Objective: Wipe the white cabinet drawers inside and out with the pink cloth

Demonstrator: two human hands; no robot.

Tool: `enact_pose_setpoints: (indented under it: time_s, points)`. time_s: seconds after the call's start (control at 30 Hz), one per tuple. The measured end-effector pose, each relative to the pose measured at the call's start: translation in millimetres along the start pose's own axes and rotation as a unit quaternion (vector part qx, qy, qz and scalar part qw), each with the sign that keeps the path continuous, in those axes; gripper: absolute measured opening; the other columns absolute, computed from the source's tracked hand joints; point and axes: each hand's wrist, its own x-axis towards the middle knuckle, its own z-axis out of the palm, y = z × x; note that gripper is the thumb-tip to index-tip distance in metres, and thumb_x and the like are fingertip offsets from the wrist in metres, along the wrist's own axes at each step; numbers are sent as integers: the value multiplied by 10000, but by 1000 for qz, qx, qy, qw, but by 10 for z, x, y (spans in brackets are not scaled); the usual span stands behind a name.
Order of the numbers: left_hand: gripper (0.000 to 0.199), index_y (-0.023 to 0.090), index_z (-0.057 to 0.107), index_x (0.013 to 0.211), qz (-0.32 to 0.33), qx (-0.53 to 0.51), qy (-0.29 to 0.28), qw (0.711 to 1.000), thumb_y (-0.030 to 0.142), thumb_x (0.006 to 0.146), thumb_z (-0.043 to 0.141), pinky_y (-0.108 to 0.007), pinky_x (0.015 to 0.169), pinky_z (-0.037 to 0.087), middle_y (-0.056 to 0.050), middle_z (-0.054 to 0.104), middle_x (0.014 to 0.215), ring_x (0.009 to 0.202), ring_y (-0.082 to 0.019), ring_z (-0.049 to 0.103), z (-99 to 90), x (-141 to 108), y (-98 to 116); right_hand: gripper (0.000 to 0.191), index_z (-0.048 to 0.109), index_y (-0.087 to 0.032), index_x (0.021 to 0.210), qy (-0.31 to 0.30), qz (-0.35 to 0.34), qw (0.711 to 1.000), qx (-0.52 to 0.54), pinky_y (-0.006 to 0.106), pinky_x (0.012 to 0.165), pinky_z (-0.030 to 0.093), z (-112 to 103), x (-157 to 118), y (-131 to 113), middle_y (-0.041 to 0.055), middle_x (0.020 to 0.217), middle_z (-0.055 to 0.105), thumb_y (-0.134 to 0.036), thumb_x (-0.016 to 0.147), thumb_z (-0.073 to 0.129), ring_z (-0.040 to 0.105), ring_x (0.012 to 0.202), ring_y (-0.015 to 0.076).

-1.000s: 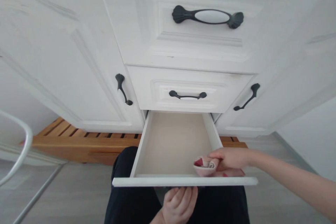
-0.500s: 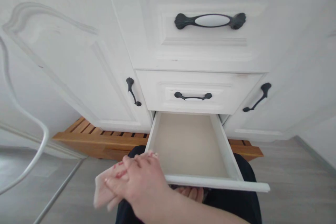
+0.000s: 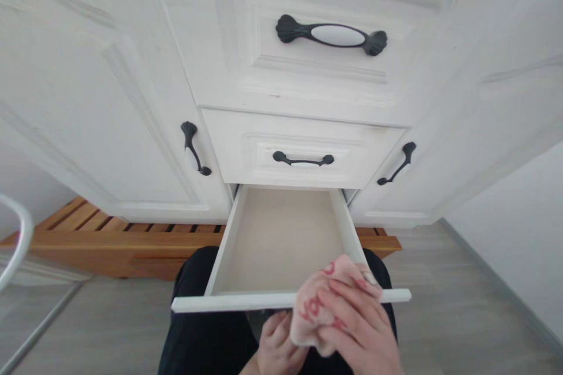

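A pale wooden-bottomed drawer [image 3: 281, 234] with white sides is pulled out over my lap, nothing lying inside it. My right hand [image 3: 363, 328] presses a pink cloth with red lettering [image 3: 312, 307] over the right part of the drawer's white front edge [image 3: 220, 303]. The cloth is bunched beneath my fingers and drapes down in front of the edge. Below the middle of that front, my left hand [image 3: 281, 343] has its fingers curled at the drawer handle, which is mostly hidden by the hand and the edge.
Above is a closed drawer with a dark handle [image 3: 303, 159], then a larger panel with another handle [image 3: 332, 34]. Cabinet doors [image 3: 145, 146] flank them. A slatted wooden bench [image 3: 109, 246] runs beneath. A white curved tube [image 3: 20, 240] stands at far left.
My right hand has carried the cloth from the drawer's left front corner to the right part of its front edge. My left hand stays below the front. The view has shifted right.
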Motion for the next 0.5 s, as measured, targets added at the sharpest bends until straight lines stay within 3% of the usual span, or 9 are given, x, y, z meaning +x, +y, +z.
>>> enact_pose_setpoints:
  time_s: [0.1, 0.23, 0.43, 0.5]
  points:
    - [318, 298, 748, 1036, 17, -9, 2, 1000, 218, 968, 448, -258, 1029, 404, 51, 774, 955, 881, -79, 675, -112, 66, -136, 333, 661, -339, 1211, 53, 79, 994, -53, 315, 937, 544, -250, -421, 325, -20, 1135, 749, -244, 894, 623, 711, 1021, 191]
    - [349, 313, 718, 1131, 6, -24, 5, 1000, 215, 994, 413, -246, 1087, 349, 64, 775, 960, 914, -71, 665, -181, 203, -165, 198, 716, -309, 923, 121, 173, 975, -70, 466, 995, 518, -427, -722, 524, 11, 1273, 686, -176, 888, 573, 668, 1136, 271]
    - [262, 339, 703, 1137, 105, 15, -37, 994, 247, 951, 543, -256, 985, 395, 67, 708, 1217, 1073, -111, 590, -145, 244, -323, 183, 712, -208, 830, 197, 257, 944, -69, 470, 1002, 481, -552, -617, 295, 62, 1413, 589, -196, 915, 551, 640, 1156, 289]
    - [291, 327, 669, 1205, 104, 19, -66, 992, 262, 952, 543, -273, 990, 392, 72, 693, 1244, 1101, -114, 571, -60, 289, -419, 145, 720, -206, 838, 222, 267, 935, -68, 499, 1025, 462, -539, -503, 179, 65, 1422, 582, -202, 903, 590, 619, 1184, 305]
